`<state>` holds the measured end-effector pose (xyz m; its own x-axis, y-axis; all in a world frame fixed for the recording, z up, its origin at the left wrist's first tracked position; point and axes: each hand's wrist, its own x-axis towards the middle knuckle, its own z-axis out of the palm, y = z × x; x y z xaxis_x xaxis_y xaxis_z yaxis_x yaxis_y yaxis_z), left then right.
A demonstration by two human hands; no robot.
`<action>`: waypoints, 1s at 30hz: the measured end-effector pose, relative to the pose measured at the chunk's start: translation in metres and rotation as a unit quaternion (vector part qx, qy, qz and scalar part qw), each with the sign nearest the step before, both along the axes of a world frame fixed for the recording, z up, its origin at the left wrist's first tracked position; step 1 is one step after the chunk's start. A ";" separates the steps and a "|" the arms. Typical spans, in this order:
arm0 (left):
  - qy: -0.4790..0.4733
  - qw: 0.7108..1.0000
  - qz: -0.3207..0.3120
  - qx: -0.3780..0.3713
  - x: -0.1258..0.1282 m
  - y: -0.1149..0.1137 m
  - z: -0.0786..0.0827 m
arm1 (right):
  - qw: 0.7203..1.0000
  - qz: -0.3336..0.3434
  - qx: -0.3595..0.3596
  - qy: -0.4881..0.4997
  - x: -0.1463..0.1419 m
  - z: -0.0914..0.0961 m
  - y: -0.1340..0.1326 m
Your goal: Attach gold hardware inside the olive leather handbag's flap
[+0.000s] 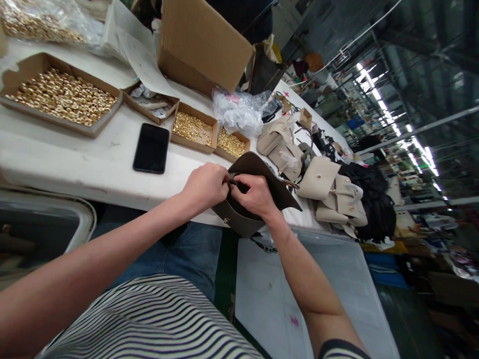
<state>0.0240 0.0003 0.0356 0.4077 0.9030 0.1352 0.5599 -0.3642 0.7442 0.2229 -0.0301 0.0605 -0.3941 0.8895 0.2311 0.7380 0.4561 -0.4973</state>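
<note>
A dark brown leather bag [258, 170] with an open flap is held over the front edge of the white table [83, 160]. My left hand [206, 186] is closed in a pinch at the bag's upper rim, next to a small strap or fitting. My right hand [254, 196] grips the bag's front, fingers curled over the same rim, touching the left hand's fingertips. What sits between the fingertips is too small to make out. A small gold stud shows low on the bag's side.
A black phone [151, 148] lies on the table. Cardboard trays of gold metal fittings [63, 96] [193, 127] [232, 143] stand behind it, beside a large cardboard box [201, 41] and crumpled plastic bags [240, 113]. Beige bags [323, 184] and black bags [373, 195] pile up at the right.
</note>
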 end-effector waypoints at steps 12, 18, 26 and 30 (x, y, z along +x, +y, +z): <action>0.139 0.989 -0.008 0.055 0.006 -0.017 0.006 | 0.991 -0.071 -0.044 0.100 -0.008 -0.011 -0.007; 0.161 0.986 0.001 0.039 0.006 -0.015 0.015 | 0.994 -0.045 -0.043 0.093 -0.006 -0.006 -0.002; -0.010 0.999 0.029 0.011 0.008 0.003 -0.012 | 0.997 0.045 -0.032 0.046 0.007 0.002 0.001; -0.103 0.994 0.019 -0.032 0.010 0.015 -0.020 | 0.998 0.043 -0.027 0.034 0.010 -0.001 0.005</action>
<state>0.0338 0.0153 0.0159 0.3426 0.9267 0.1546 0.4050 -0.2942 0.8657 0.2333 -0.0251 0.0594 -0.4551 0.8648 0.2121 0.6611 0.4877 -0.5702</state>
